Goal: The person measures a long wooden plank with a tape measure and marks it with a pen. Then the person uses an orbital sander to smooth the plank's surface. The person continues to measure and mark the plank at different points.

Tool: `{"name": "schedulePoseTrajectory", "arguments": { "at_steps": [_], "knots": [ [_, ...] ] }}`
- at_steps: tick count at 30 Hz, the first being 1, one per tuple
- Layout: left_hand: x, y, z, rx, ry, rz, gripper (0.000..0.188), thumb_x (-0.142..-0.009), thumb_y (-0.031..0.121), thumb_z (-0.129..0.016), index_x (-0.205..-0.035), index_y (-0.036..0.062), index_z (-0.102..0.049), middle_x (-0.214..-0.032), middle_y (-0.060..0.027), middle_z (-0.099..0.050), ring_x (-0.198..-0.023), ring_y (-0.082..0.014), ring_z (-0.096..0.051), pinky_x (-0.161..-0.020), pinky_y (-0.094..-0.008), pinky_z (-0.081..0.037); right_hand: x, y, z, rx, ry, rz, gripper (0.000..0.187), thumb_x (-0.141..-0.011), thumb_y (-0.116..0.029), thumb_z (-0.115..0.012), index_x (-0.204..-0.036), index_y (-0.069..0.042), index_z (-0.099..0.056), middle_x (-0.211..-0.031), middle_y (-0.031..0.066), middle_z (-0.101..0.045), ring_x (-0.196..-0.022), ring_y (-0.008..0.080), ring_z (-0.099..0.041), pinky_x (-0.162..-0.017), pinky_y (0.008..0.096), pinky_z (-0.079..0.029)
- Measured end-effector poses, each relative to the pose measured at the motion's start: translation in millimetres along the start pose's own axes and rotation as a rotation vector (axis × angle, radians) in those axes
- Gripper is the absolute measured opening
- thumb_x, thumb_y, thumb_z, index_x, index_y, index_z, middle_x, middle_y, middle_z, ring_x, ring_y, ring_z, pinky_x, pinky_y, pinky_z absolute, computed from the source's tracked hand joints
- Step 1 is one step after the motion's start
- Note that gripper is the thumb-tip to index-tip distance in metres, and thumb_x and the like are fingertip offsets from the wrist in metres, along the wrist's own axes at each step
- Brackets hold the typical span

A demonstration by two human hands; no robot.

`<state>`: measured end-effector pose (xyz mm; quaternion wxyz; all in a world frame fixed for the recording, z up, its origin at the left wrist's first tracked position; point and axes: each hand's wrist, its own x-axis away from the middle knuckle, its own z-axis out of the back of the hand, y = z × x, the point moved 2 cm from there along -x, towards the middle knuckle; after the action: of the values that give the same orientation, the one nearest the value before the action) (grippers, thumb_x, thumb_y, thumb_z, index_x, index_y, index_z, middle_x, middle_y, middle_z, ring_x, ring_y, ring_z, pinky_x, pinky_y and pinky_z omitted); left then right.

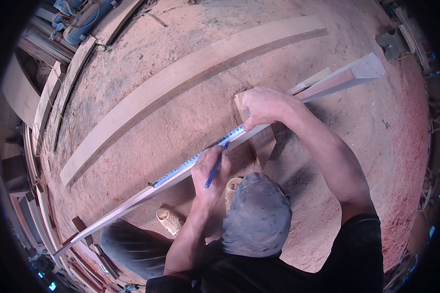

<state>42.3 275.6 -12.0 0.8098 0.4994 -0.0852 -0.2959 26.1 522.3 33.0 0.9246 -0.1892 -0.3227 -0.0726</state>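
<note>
My left hand [211, 171] pinches a blue pen [212, 172], its upper end against the edge of a measuring tape. The printed blade of the tape measure [181, 168] lies stretched along a long, narrow wooden strip [117, 211], which slants from lower left to upper right. Farther along the same strip, my right hand [266, 107] is closed at the right end of the blade, thumb pressed down there. Whether a tape case sits under that palm is hidden. Beneath the strip, by my right hand, a short wooden block [264, 144] stands crosswise as a support.
A broad curved board [190, 68] lies on the dusty floor beyond the strip. Planks and offcuts [49, 102] line the left side, with a blue air compressor [80, 24] at the far left. A beige sandal [170, 220] shows below the strip.
</note>
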Motion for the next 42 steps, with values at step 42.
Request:
{"name": "schedulePoseTrajectory", "arguments": {
  "at_steps": [42],
  "knots": [
    [-13, 100, 291, -0.683, -0.197, -0.334, 0.052, -0.086, 0.012, -0.083, -0.134, 0.002, -0.065, -0.137, -0.019, -0.069, -0.14, -0.04, -0.055, -0.117, -0.0502, -0.043, 46, -74, -2, -0.253, 0.135, 0.122, 0.052, -0.085, -0.047, -0.083, -0.102, 0.002, -0.079, -0.084, 0.0178, -0.076, -0.079, 0.0284, -0.072, -0.074, 0.0418, -0.055]
  ]
}}
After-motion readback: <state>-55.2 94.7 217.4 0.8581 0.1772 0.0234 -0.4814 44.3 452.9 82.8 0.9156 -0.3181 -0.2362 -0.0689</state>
